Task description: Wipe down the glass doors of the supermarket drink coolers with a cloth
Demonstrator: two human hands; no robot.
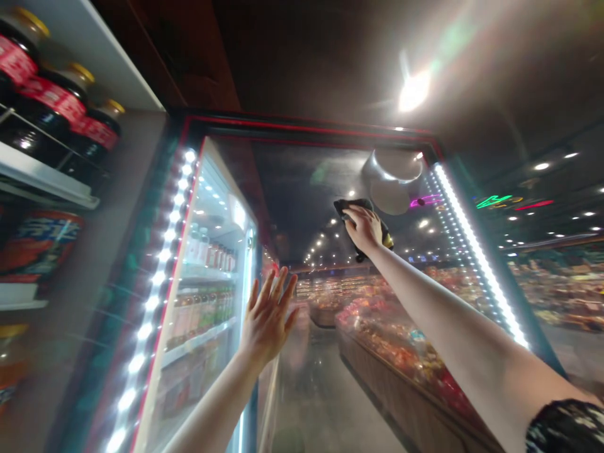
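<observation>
A glass door (pixel 302 189) with a dark, red-lined frame and bright LED strips stands open in front of me. High on its pane, my right hand (pixel 365 228) holds a dark cloth (pixel 362 206) with a yellowish patch at its lower edge, pressed flat under the fingers. Lower and to the left, my left hand (pixel 271 314) is raised with its fingers spread and nothing in it. Its palm faces the pane; whether it touches the glass I cannot tell.
At the left, shelves hold dark bottles (pixel 59 94) with red labels and yellow caps, plus a blurred orange-and-blue package (pixel 40 242). Bottles on lit fridge shelves (pixel 207 277) show through or in the glass. A long produce stand (pixel 391 358) borders the aisle floor (pixel 321 390).
</observation>
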